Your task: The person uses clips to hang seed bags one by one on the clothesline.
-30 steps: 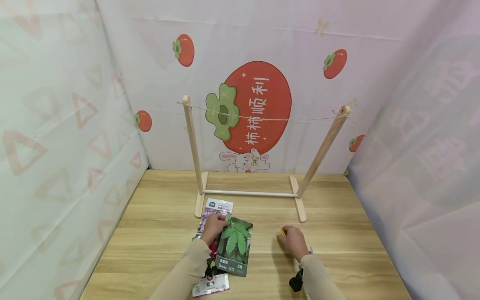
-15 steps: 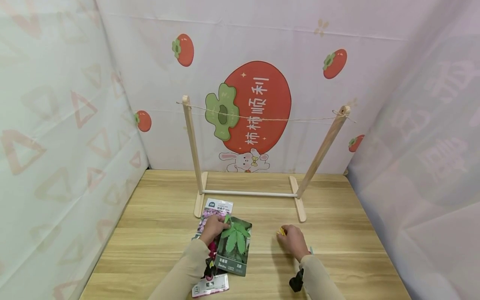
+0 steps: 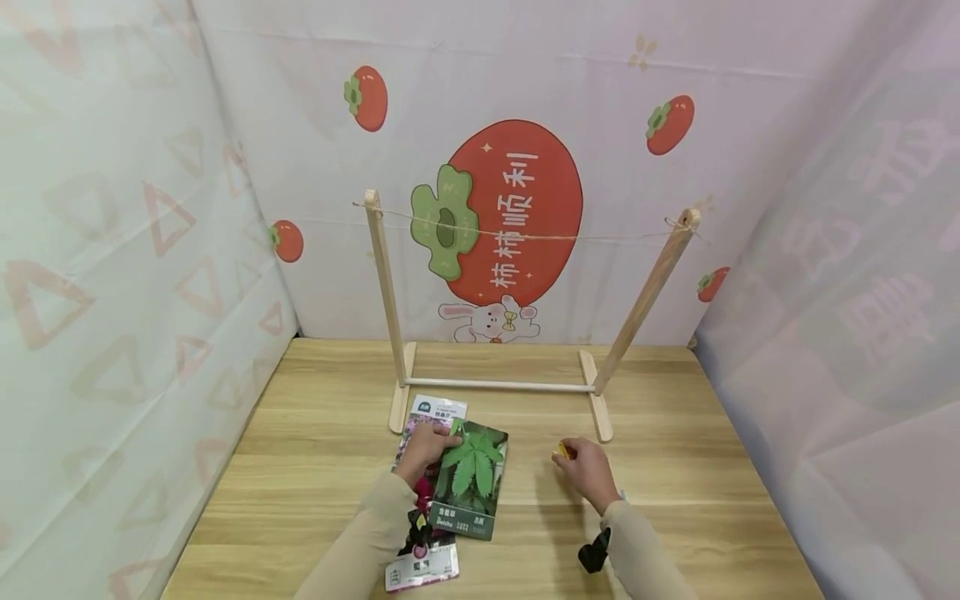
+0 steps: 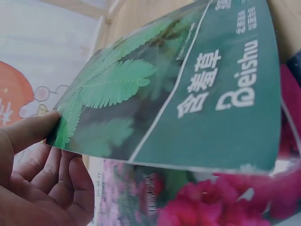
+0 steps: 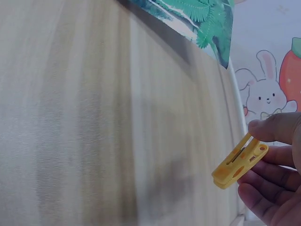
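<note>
A green seed packet with a fern-like leaf picture [image 3: 471, 475] is pinched at its upper left corner by my left hand [image 3: 423, 448]. In the left wrist view the thumb lies on the front of the leaf packet [image 4: 188, 103], which is tilted above other packets. My right hand [image 3: 591, 473] holds a small yellow clothespin between thumb and fingers. The right wrist view shows the clothespin [image 5: 240, 162] above the table, apart from the leaf packet. Beneath the left hand and leaf packet lie other flower seed packets [image 3: 441, 408], partly covered, one with magenta blooms [image 4: 211, 200].
Behind the hands stands a wooden frame [image 3: 388, 292] with a thin string [image 3: 547, 238] tied between its posts. A white rod [image 3: 498, 385] joins the feet. Printed cloth walls [image 3: 607, 192] enclose the wooden table [image 3: 300, 483] at the back and sides.
My left hand has raised the leaf packet slightly and moved it a little away from me. My right hand has also risen slightly with the clothespin. The packets underneath stay in place.
</note>
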Available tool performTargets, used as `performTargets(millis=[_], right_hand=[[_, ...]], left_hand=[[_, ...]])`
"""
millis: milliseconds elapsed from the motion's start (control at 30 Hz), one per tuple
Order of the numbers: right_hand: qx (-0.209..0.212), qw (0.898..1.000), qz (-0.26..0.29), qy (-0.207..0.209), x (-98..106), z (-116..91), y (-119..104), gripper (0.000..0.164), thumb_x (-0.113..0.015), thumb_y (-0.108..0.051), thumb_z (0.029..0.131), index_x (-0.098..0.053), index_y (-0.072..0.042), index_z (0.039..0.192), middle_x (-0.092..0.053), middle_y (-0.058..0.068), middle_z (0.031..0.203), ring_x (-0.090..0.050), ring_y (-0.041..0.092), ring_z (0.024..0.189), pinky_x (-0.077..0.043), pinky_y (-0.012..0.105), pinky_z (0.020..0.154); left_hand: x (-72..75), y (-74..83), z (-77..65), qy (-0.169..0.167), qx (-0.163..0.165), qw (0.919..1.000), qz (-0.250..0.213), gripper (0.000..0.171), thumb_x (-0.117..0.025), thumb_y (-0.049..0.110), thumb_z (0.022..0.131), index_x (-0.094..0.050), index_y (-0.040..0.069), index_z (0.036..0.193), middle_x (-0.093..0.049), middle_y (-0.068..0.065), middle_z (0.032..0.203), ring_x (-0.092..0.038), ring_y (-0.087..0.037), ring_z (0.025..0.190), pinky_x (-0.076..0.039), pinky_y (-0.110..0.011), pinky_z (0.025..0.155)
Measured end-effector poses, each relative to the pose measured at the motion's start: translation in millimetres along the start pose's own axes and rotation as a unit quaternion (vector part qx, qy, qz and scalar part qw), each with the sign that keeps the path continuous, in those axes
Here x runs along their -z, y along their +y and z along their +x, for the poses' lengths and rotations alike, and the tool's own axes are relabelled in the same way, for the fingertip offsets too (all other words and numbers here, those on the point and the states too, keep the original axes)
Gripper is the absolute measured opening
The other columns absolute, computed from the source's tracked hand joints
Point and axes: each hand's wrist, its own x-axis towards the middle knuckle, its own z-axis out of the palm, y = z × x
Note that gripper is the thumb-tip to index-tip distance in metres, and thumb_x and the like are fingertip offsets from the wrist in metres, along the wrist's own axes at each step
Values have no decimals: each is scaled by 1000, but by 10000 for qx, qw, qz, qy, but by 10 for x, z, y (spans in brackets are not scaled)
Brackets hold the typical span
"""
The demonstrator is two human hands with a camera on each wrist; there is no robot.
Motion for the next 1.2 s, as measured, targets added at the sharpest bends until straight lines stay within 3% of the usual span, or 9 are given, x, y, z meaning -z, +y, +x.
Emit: performTargets(millis=[133, 233, 333, 533, 667, 900, 1067, 1200], right_hand=[[123, 9996, 204, 135, 88, 44, -78, 29, -73, -11, 85, -70, 8, 106, -70, 13, 88, -62, 18, 75, -51, 32, 65], [181, 9991, 286, 268, 155, 70, -135, 29, -73, -12, 85, -70, 7, 107, -69, 13, 87, -61, 17, 74, -50, 29, 64], [284, 9983, 312, 414, 207, 102, -180, 29, -74, -13, 85, -71, 5, 106, -69, 12, 85, -61, 16, 73, -49, 27, 62], [146, 9976, 477, 472, 285, 147, -279, 31, -73, -13, 85, -70, 5, 110, -70, 11, 86, -62, 16, 72, -50, 24, 61], [5, 9970, 666, 394, 320, 176, -334, 32, -72, -12, 85, -68, 4, 113, -70, 12, 89, -62, 17, 76, -50, 24, 63], [-67, 9963, 796, 323, 383, 241, -403, 35, -73, -12, 85, -67, 5, 115, -71, 14, 93, -65, 20, 81, -51, 22, 65], [-11, 9946, 954, 413, 412, 262, -480, 34, -75, -12, 84, -69, 4, 114, -71, 16, 94, -66, 21, 82, -54, 23, 66], [84, 9924, 1107, 527, 458, 284, -586, 32, -74, -11, 85, -69, 4, 113, -72, 17, 94, -67, 23, 83, -55, 23, 66]], left_hand=[[54, 101, -4, 103, 95, 9996, -256, 24, -76, 15, 83, -69, -6, 92, -63, -6, 80, -49, -11, 63, -46, -28, 55], [92, 175, -3, 203, 130, 9990, -368, 30, -76, 17, 83, -70, -5, 103, -70, -15, 99, -61, -16, 76, -54, -33, 65], [124, 240, 3, 273, 63, 9987, -430, 34, -75, 17, 84, -69, -4, 109, -68, -20, 112, -63, -18, 86, -55, -32, 72], [187, 321, -9, 306, -48, 9954, -905, 30, -73, 15, 86, -69, -4, 108, -71, -16, 98, -57, -14, 66, -51, -28, 57], [238, 329, -2, 310, -204, 9944, -985, 26, -72, 16, 87, -70, -3, 105, -70, -10, 89, -57, -19, 68, -47, -26, 54], [276, 394, 6, 412, -285, 9942, -954, 27, -73, 19, 87, -70, -1, 105, -71, -11, 93, -62, -22, 79, -53, -39, 71], [312, 464, -34, 485, -348, 9939, -927, 23, -74, 19, 86, -72, 1, 100, -71, -9, 88, -59, -19, 75, -50, -32, 66], [345, 517, -40, 523, -412, 9938, -888, 24, -74, 19, 86, -72, 1, 102, -72, -11, 92, -60, -17, 77, -53, -38, 74]])
